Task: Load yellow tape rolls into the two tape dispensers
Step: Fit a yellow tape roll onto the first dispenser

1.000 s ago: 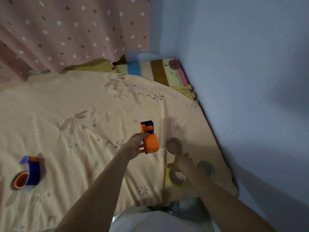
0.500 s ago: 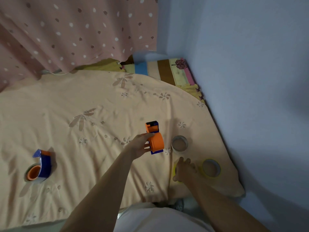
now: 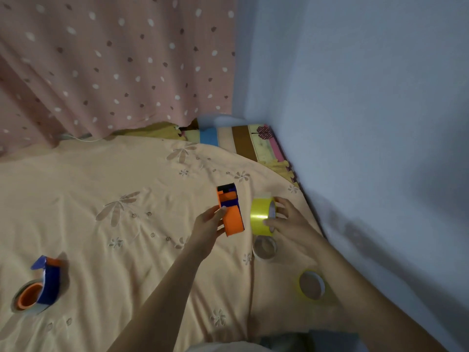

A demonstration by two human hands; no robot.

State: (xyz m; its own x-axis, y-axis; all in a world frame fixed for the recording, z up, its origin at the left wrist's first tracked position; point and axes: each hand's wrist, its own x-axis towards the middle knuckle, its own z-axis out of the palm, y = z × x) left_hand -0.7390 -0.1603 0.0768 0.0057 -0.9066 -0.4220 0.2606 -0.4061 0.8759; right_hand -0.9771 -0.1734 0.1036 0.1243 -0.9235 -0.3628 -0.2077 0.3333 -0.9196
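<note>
Fingers [image 3: 272,222] of our right hand [image 3: 286,219] are wrapped around a yellow tape roll [image 3: 261,216], thumb on its near rim and the others over the far rim, so the roll is lifted off the bed on its edge, its shiny band facing left. Our left hand [image 3: 208,224] pinches an orange and blue tape dispenser [image 3: 230,210] from its left side, thumb tip pressed on the blue strip across its top, holding it raised above the sheet. Roll and dispenser sit just beside each other with a narrow gap between them.

Below the raised roll, a pale tape roll [image 3: 264,248] lies flat on the peach bedsheet [image 3: 101,189], and nearer to us a second yellow roll [image 3: 311,285] lies flat close to the bed's right edge. Well apart, at the far left, the other dispenser [image 3: 38,288] rests on the sheet; whether tape sits under it we cannot tell. A pink spotted curtain [image 3: 114,62] hangs behind the bed, and a blue wall [image 3: 380,97] runs along the right.
</note>
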